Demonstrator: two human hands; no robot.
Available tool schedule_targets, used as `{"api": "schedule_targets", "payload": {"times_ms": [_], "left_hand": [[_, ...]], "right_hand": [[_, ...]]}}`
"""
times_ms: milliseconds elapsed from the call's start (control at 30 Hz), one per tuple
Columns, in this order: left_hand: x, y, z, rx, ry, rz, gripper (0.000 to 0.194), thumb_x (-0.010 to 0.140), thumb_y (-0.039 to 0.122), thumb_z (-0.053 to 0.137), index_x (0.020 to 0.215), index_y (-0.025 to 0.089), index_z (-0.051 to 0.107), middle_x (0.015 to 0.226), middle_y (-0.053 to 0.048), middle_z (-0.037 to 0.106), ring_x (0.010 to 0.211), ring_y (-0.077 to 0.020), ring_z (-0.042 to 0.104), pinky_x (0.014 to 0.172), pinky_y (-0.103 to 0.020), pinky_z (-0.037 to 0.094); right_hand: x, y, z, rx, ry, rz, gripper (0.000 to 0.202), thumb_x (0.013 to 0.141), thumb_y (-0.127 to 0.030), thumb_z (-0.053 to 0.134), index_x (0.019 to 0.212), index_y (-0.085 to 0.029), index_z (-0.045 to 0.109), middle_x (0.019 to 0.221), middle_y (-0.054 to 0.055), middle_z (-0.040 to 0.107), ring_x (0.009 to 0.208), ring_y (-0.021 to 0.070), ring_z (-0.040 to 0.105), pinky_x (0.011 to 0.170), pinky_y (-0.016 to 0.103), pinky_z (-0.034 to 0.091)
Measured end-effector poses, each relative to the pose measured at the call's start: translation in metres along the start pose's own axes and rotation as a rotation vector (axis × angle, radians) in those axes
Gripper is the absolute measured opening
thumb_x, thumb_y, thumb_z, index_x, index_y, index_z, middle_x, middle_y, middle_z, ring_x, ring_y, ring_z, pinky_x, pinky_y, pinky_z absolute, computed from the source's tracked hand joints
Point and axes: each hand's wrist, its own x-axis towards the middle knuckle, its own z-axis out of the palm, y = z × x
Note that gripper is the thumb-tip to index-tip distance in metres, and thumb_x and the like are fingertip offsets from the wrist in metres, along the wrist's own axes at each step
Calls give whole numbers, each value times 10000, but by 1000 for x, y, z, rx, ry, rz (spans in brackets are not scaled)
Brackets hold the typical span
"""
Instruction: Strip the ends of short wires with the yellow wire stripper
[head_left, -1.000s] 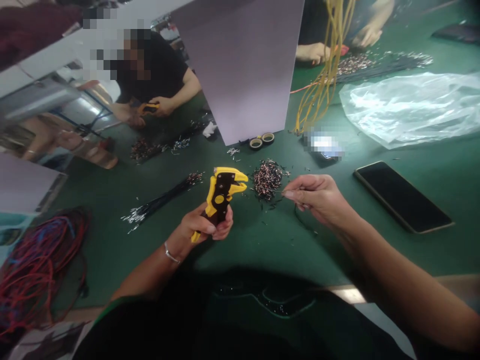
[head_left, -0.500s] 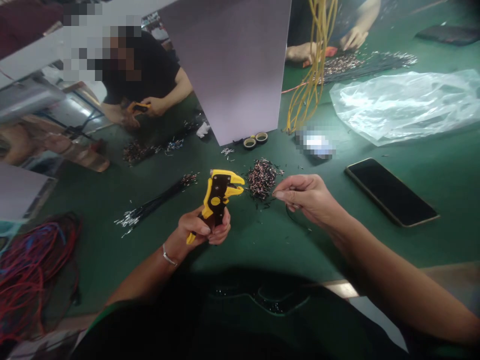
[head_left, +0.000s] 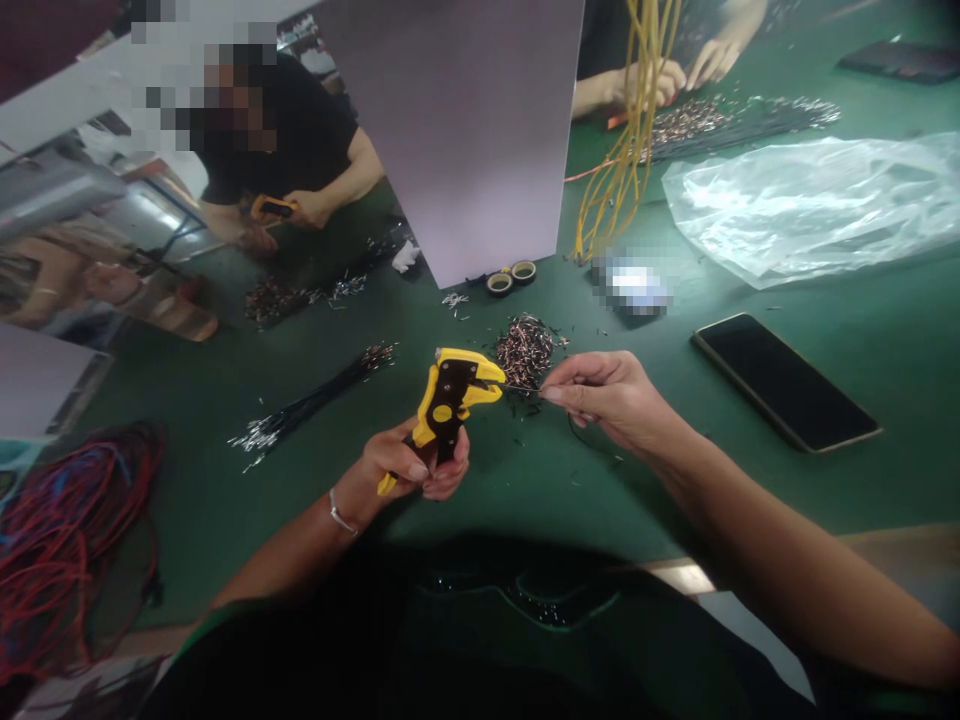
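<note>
The left hand (head_left: 409,470) clasped a yellow-and-black plastic wire stripper (head_left: 448,405); the right hand (head_left: 604,395) pinched a thin wire (head_left: 521,389). The wire's tip had reached the stripper's beak-shaped jaws above the green felt surface (head_left: 525,480).

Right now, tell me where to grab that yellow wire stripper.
Grip the wire stripper by its lower handles, coming from below on the near side, as the left hand does. The head points up and right, where the right hand holds a thin wire to it.

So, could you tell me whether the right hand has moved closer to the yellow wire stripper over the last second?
Yes. The right hand has moved left, past the wire scrap pile, and its thin wire now reaches the wire stripper nose.
</note>
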Motion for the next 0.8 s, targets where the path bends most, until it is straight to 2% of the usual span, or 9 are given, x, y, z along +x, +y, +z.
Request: {"api": "schedule_targets", "payload": {"times_ms": [800], "left_hand": [[1, -4, 5, -2, -24, -15, 354, 561, 229, 721, 892, 122, 652, 622, -6, 501, 488, -101, 448, 432, -220, 344]], "right_hand": [[0, 7, 1, -2, -68, 6, 168, 653, -311, 827, 672, -172, 734, 429, -56, 488, 387, 54, 389, 369, 227, 306]]}}
